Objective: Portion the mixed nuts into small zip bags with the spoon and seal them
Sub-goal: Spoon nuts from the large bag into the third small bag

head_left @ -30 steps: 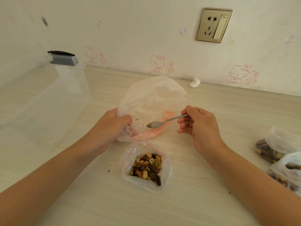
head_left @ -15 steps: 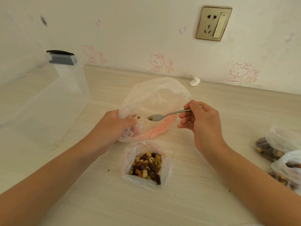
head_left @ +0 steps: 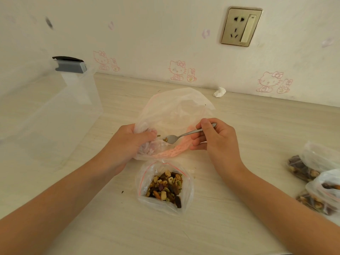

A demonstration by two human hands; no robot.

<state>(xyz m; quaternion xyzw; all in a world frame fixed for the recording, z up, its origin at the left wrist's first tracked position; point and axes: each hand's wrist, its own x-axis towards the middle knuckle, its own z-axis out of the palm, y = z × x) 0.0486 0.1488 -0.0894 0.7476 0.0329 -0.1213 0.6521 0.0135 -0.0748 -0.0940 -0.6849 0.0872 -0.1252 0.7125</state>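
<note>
Scooping looks to be the step in hand: the right hand (head_left: 215, 140) pinches the handle of the spoon (head_left: 185, 134) between the thumb on top and the curled fingers beneath. The spoon's bowl carries only a few seeds and bits of nut and lies just off the fingertips of the left hand (head_left: 128, 142). Those left fingers are curled round a bunched fold at the mouth of the large bag (head_left: 174, 111). That bag spreads away beyond both sets of fingers and looks almost empty, with a few stray pieces close to the left fingertips. On the wrist side of both hands, between the forearms, the small zip bag (head_left: 188, 183) rests on the table (head_left: 239, 218). Its mouth gapes open and unsealed, and the mixed nuts (head_left: 166, 186) are heaped in its lower part. Judging by the thin, crinkled film, both bags will be light, limp and a little slippery, so neither will hold its own mouth open. The small one is best taken by its rim, just beside the red zip line, where the strip gives some stiffness. Its nut-filled bottom should stay down on the table as ballast. The nuts are loose, hard and quick to roll, so the spoon wants carrying level, and its smooth metal handle needs the firm pinch it has now. For sealing, thumb and forefinger would press along the zip strip from one corner. Well out past the right wrist lie filled bags (head_left: 316, 159).
</note>
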